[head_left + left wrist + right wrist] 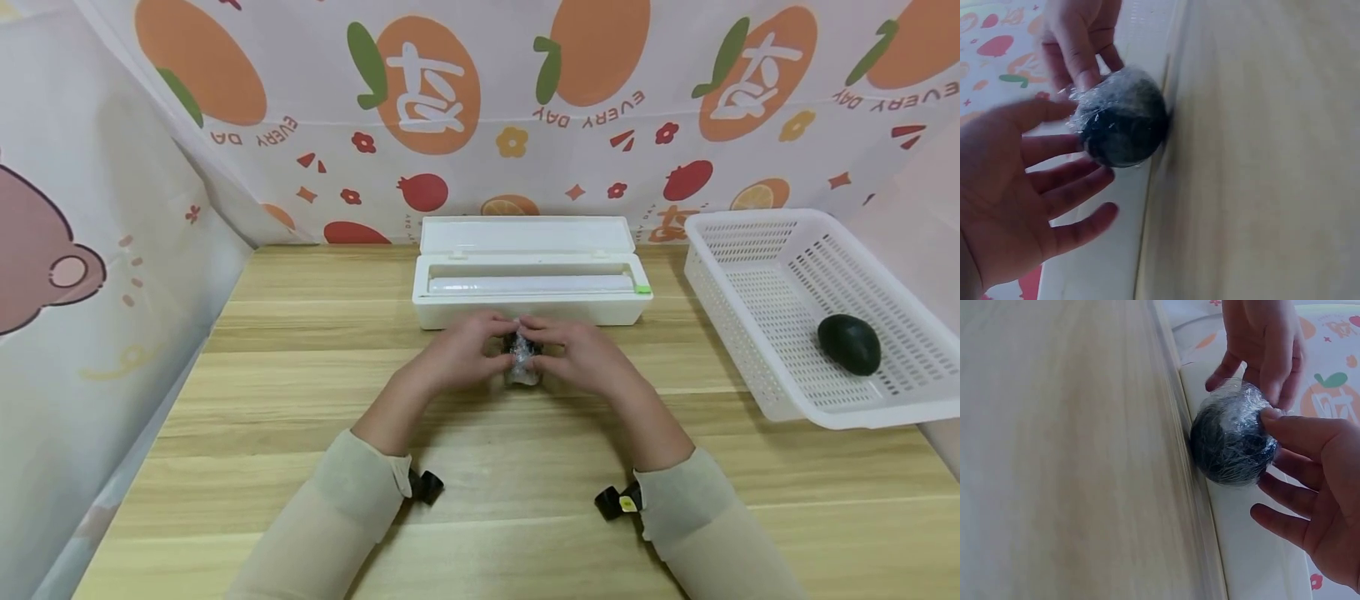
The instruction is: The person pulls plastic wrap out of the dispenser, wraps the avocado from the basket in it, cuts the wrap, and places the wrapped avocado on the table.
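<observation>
A dark avocado (523, 367) wrapped in crinkled clear cling film is at the middle of the table, just in front of the white box. My left hand (467, 354) holds it from the left and my right hand (581, 357) from the right, fingertips meeting near its top. In the left wrist view the left thumb and fingers touch the film around the avocado (1124, 134), the little finger standing off it. The right wrist view shows the right thumb pressing the bunched film on the avocado (1232, 447), with fingers at its side.
Behind the hands stands a white cling film box (525, 313), its lid raised and a film roll (528, 285) inside. On the right, a white plastic basket (750, 350) contains another dark avocado (849, 344). A fruit-print cloth (517, 183) hangs behind the wooden table (300, 400).
</observation>
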`<control>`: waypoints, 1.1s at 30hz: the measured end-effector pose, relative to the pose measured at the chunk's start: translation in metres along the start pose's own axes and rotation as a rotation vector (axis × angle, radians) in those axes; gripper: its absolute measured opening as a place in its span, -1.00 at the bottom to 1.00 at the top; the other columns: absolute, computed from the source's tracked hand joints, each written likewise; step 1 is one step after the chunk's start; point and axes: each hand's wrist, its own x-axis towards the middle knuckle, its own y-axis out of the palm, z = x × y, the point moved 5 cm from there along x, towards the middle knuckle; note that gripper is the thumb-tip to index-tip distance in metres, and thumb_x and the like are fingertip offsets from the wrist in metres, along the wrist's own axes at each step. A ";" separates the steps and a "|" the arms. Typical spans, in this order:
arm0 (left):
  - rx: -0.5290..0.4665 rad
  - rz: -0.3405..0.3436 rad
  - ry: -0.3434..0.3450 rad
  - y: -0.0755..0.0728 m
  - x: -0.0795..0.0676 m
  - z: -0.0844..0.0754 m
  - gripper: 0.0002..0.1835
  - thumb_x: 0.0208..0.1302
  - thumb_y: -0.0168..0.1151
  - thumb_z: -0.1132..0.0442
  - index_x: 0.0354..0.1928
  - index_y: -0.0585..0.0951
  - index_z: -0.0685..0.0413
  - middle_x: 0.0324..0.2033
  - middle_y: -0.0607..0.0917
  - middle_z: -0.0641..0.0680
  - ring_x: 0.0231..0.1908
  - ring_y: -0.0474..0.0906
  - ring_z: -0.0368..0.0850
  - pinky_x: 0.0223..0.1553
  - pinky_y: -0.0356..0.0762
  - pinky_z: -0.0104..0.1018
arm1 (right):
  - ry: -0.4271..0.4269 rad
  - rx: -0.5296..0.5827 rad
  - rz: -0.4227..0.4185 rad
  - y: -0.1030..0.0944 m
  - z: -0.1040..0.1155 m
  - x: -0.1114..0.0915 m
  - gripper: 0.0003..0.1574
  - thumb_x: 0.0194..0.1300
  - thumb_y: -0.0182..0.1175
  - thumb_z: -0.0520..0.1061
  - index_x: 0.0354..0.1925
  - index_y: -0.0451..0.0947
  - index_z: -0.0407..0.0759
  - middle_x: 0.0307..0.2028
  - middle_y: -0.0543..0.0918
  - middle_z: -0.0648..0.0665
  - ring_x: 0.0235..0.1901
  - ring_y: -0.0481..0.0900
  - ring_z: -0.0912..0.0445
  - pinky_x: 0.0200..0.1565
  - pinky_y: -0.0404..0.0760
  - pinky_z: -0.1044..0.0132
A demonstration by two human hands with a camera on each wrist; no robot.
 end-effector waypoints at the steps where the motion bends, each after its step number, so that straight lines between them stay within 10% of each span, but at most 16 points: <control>1: -0.004 0.013 0.001 0.001 0.000 0.000 -0.39 0.19 0.42 0.09 0.27 0.54 0.12 0.13 0.60 0.07 0.14 0.51 -0.08 0.17 0.50 -0.15 | 0.012 0.000 0.004 0.000 -0.001 0.000 -0.42 0.29 0.33 0.02 0.25 0.52 0.01 0.33 0.46 0.06 0.31 0.43 0.04 0.27 0.45 0.05; 17: 0.124 -0.030 0.041 0.002 -0.001 -0.007 -0.42 0.12 0.47 0.05 0.19 0.61 0.08 0.10 0.65 0.09 0.12 0.57 -0.03 0.17 0.50 -0.14 | -0.030 -0.041 -0.026 -0.002 0.000 -0.001 -0.65 0.38 0.22 -0.10 0.12 0.63 -0.01 0.26 0.53 0.06 0.22 0.54 0.06 0.19 0.53 0.07; 33: -0.032 -0.044 -0.084 0.003 0.001 -0.006 -0.41 0.11 0.50 0.19 0.22 0.58 0.03 0.07 0.70 0.04 0.07 0.63 -0.08 0.12 0.55 -0.17 | -0.011 0.090 -0.108 -0.007 -0.003 -0.001 -0.73 0.23 0.37 -0.15 -0.06 0.74 -0.03 0.12 0.66 0.04 0.11 0.63 0.07 0.09 0.61 0.13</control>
